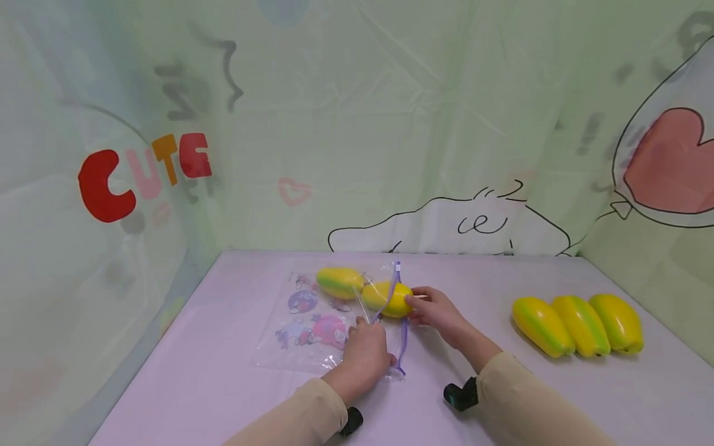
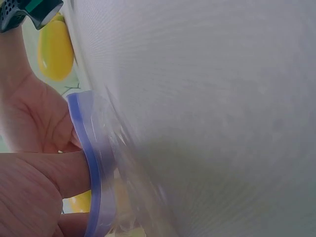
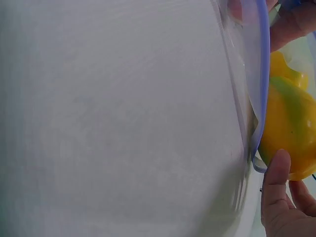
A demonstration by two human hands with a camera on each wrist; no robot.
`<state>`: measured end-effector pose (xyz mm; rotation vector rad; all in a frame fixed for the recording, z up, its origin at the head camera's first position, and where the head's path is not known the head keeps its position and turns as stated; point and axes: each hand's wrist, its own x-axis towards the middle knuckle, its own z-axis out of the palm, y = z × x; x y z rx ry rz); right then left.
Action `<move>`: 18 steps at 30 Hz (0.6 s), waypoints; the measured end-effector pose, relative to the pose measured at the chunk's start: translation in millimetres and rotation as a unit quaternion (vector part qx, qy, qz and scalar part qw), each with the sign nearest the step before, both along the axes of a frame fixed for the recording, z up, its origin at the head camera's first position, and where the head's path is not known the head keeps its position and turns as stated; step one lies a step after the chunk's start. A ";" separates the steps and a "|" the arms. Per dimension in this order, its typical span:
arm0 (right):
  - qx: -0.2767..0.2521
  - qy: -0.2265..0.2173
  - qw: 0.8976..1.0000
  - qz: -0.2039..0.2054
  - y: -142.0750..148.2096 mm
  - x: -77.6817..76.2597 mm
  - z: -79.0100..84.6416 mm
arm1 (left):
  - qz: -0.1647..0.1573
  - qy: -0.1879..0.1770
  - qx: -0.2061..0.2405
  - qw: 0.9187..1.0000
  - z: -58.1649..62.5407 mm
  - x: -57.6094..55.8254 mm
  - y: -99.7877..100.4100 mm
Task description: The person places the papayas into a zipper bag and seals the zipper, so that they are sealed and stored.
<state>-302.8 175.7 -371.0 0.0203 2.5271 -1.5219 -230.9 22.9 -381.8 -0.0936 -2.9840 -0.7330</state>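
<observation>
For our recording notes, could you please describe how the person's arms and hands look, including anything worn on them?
The left sleeve and right sleeve are long and plain beige, with no visible markings. The left hand and right hand are bare, with no gloves or rings visible. A small black device sits below each wrist.

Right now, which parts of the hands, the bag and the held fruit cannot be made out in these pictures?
Left hand, fingertips: in the left wrist view, obscured by the purple edge of the clear bag.
Right hand: in the right wrist view, cut off by the right and bottom edges.
Held fruit: in the right wrist view, cut off by the right edge.
Printed figures: in the head view, too small for details.
</observation>
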 end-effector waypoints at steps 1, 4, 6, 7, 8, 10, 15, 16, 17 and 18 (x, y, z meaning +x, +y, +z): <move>-0.001 0.004 1.000 -0.001 -0.8 0.0 -0.3 | -0.001 0.001 -0.002 1.000 -0.2 0.2 0.0; -0.001 0.016 1.000 0.003 -3.7 -0.9 -1.6 | -0.002 0.008 -0.005 1.000 -1.1 1.0 0.0; 0.003 0.023 1.000 0.007 -6.2 -1.8 -1.8 | -0.004 0.010 -0.005 1.000 -1.0 1.2 -0.3; 0.005 0.026 1.000 0.008 -7.5 -2.0 -1.5 | -0.004 0.010 -0.003 1.000 -1.2 1.0 -0.3; 0.008 0.030 0.999 0.011 -8.5 -2.4 -1.2 | -0.005 0.011 -0.002 1.000 -1.0 1.0 -0.4; 0.011 0.041 0.999 0.017 -10.4 -2.8 -0.1 | -0.006 0.013 -0.001 1.000 -0.8 0.7 -0.6; 0.040 0.064 0.997 0.026 -14.4 -3.1 2.0 | -0.008 0.027 -0.011 1.000 -1.6 0.5 -0.7; 0.048 0.067 0.996 0.026 -15.0 -3.3 1.8 | -0.008 0.030 -0.014 0.999 -1.8 0.4 -0.7; 0.053 0.069 0.996 0.022 -15.7 -3.8 1.5 | -0.007 0.032 -0.016 0.999 -1.8 0.4 -0.6; 0.058 0.071 0.996 0.020 -16.5 -4.1 1.1 | -0.007 0.034 -0.018 0.999 -1.9 0.4 -0.7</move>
